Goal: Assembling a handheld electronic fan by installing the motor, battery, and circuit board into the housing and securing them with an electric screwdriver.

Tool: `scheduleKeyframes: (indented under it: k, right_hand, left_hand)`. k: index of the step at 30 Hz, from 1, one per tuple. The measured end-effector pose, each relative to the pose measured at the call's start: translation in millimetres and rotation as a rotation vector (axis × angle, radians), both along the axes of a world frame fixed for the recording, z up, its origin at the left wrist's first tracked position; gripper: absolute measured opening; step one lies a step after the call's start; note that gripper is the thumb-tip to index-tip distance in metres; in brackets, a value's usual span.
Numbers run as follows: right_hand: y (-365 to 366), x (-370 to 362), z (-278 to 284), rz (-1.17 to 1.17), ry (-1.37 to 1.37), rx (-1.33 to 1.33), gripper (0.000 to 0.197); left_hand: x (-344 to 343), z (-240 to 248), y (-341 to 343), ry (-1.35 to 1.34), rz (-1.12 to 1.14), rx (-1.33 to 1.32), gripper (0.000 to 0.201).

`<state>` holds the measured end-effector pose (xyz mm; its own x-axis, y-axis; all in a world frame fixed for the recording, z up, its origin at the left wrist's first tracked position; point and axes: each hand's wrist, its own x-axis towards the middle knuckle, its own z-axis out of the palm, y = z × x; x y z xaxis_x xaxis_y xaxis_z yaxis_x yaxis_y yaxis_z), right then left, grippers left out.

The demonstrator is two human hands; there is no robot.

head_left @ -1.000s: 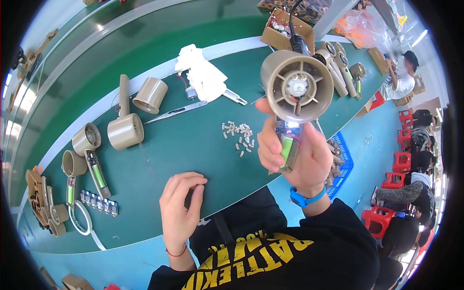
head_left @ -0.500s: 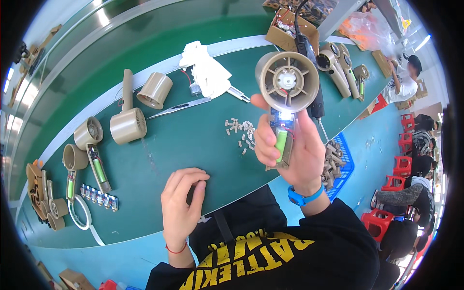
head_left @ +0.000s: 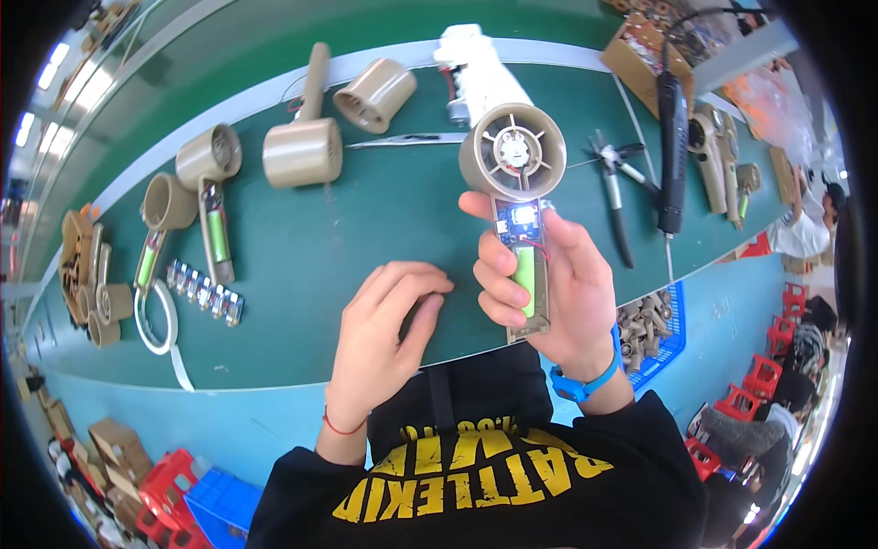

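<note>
My right hand point(head_left: 576, 284) is closed round the handle of a beige handheld fan point(head_left: 470, 174), held up over the green table. The fan's round head points upward, its spokes and motor hub facing me. Its handle lies uncovered, showing a blue circuit board point(head_left: 505, 222) with a bright white light and a green battery cell point(head_left: 525, 282). Just left of the fan, my left hand point(head_left: 384, 329) hovers by the table's near edge, fingers loosely curved, thumb apart, holding nothing.
Unfinished fans point(head_left: 302, 154) stand along the left and back of the table, near a strip of circuit boards point(head_left: 206, 291) and a tape roll point(head_left: 155, 320). Pliers point(head_left: 615, 197) and a black electric screwdriver point(head_left: 672, 156) are to the right. A blue basket point(head_left: 672, 343) holds beige parts.
The view has shifted, so the table things sit elsewhere in the picture. The fan stays in my right hand; it now covers the spot of the small loose parts. Pliers have come into sight.
</note>
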<state>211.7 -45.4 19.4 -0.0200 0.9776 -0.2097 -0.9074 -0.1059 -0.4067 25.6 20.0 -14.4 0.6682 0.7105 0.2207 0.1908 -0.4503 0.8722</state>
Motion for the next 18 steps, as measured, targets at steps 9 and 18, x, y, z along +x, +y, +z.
scheduleKeyframes:
  k: [9,18]
  right_hand:
    - [8.8,-28.0,-7.4,0.122,0.081,-0.151,0.061]
    - [9.3,-35.7,-23.3,0.185,0.18,-0.187,0.055]
  left_hand:
    - [-6.9,-11.4,-2.6,-0.223,0.174,-0.205,0.043]
    - [-6.7,-8.2,-6.0,-0.268,0.212,-0.384,0.04]
